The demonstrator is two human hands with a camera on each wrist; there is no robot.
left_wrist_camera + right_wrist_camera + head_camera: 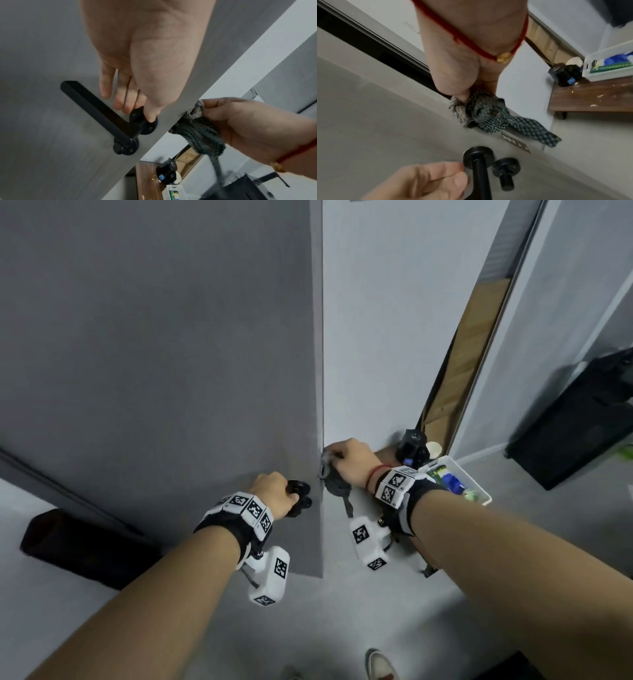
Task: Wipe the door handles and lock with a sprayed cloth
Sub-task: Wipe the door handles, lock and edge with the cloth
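The grey door point(171, 354) stands open with its edge point(320, 371) towards me. My left hand point(274, 491) point(133, 105) is at the round base of the black lever handle point(96, 105) point(479, 158), fingers curled and thumb tip on the base. The black lock knob point(126, 147) point(506, 167) sits beside it, untouched. My right hand point(349, 460) point(462, 75) grips a dark checked cloth point(334, 484) point(200, 135) point(488, 116) bunched against the door's edge on its far side. A small black part point(172, 129) shows under the cloth. The latch plate point(517, 143) is bare.
Behind the door stands a low wooden table point(590, 97) with a black device point(412, 446) and a white bin point(483, 494) of supplies. A dark bag point(78, 546) lies on the floor to the left, a black case point(575, 422) to the right. My shoes point(380, 666) are below.
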